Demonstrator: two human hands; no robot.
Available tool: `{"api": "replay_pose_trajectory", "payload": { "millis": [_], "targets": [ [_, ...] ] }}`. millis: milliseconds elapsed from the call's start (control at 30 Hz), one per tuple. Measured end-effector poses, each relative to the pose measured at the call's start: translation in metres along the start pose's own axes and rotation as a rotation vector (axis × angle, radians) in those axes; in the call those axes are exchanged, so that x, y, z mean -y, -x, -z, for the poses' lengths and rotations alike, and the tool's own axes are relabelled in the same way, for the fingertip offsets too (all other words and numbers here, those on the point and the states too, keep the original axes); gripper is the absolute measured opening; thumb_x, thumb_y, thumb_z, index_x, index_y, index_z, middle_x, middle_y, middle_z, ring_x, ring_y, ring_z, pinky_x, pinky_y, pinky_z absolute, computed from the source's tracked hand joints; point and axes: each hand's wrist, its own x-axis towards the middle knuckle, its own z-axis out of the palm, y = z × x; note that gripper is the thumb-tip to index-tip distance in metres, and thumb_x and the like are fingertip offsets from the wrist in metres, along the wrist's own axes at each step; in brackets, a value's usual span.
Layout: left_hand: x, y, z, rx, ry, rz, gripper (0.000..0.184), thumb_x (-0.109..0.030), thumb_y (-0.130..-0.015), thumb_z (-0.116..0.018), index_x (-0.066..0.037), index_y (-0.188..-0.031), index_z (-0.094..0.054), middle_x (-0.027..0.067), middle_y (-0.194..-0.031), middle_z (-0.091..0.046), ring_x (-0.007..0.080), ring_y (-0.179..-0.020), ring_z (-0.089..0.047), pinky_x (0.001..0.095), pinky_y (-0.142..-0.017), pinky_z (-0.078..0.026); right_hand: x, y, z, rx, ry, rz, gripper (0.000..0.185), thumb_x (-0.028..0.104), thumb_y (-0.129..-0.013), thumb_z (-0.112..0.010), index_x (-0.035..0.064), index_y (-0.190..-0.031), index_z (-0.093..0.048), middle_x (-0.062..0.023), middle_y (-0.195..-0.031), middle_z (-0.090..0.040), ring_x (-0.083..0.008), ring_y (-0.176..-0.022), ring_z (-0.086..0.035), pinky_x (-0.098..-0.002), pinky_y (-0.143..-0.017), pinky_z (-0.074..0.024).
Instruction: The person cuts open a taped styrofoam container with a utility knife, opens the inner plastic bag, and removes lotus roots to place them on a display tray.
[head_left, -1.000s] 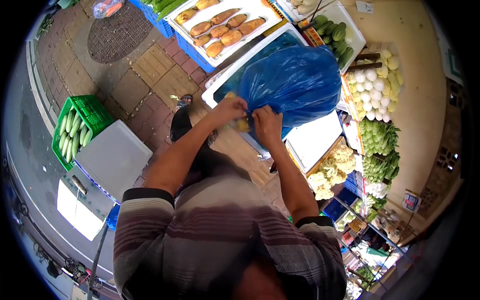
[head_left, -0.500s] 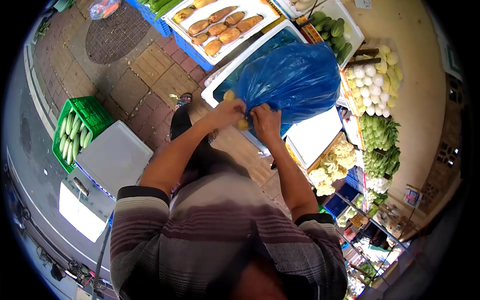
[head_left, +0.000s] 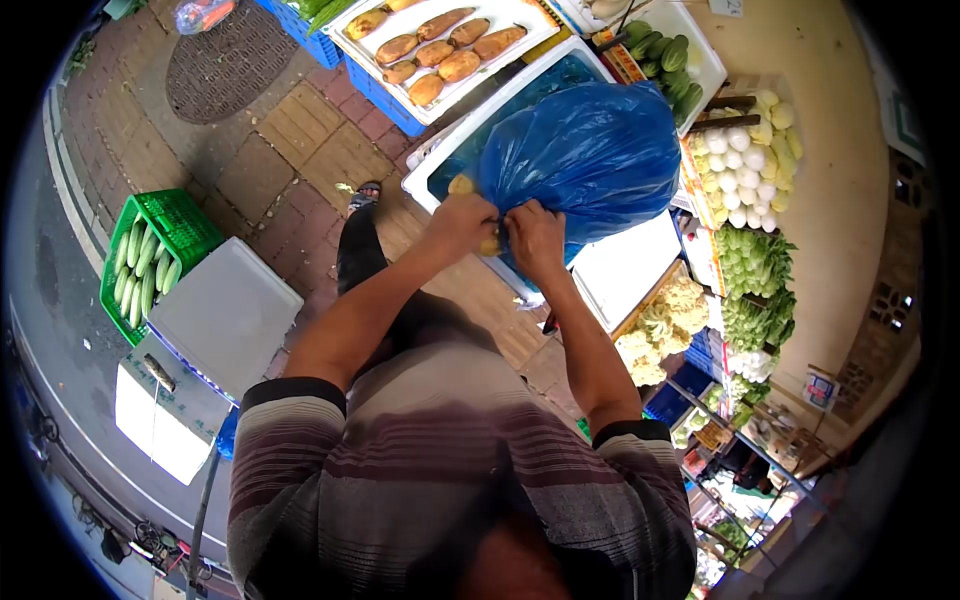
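Observation:
A large, bulging blue plastic bag (head_left: 585,160) rests across a white foam box (head_left: 425,165). At the bag's near left edge, the gathered plastic is pinched in my left hand (head_left: 463,226), its fingers closed. Right beside it, my right hand (head_left: 535,240) also has bent fingers closed on the bunched plastic. The two hands almost touch. A yellowish lump (head_left: 461,186), perhaps a potato, shows just beyond my left hand, and another yellowish lump (head_left: 490,243) sits between the hands. The bag's contents are hidden.
Lotus roots (head_left: 440,55) lie in a foam tray behind the bag. Cauliflower (head_left: 665,330) and leafy greens (head_left: 760,285) line the right side. A green crate (head_left: 195,225) of cucumber-like vegetables and a grey-lidded box (head_left: 225,310) stand at left on the pavement.
My left hand has turned slightly and moved closer in toward my right hand at the bag's gathered edge. My right hand stays nearly in place. The view has shifted a little.

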Motion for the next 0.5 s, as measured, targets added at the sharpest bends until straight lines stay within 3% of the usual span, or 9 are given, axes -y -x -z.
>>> {"api": "replay_pose_trajectory", "payload": {
  "millis": [167, 500],
  "targets": [
    [0.000, 0.009, -0.006, -0.065, 0.010, 0.007, 0.018, -0.017, -0.080, -0.071, -0.008, -0.095, -0.066, 0.0127, -0.093, -0.064, 0.0348, -0.090, -0.062, 0.0441, -0.080, -0.049, -0.002, 0.003, -0.003, 0.025, -0.015, 0.012, 0.007, 0.019, -0.085, -0.064, 0.0145, -0.083, -0.069, -0.0062, -0.090, -0.063, -0.0294, -0.083, -0.064, -0.0483, -0.075, -0.0392],
    [0.003, -0.002, 0.012, 0.085, 0.074, 0.008, 0.019, -0.010, -0.075, -0.072, -0.007, -0.092, -0.063, 0.0110, -0.084, -0.060, 0.0332, -0.082, -0.061, 0.0405, -0.071, -0.049, -0.001, 0.003, 0.001, -0.005, -0.058, 0.035, 0.006, 0.014, -0.088, -0.063, 0.0139, -0.085, -0.068, -0.0062, -0.090, -0.062, -0.0317, -0.082, -0.062, -0.0455, -0.076, -0.0351]
  ]
}}
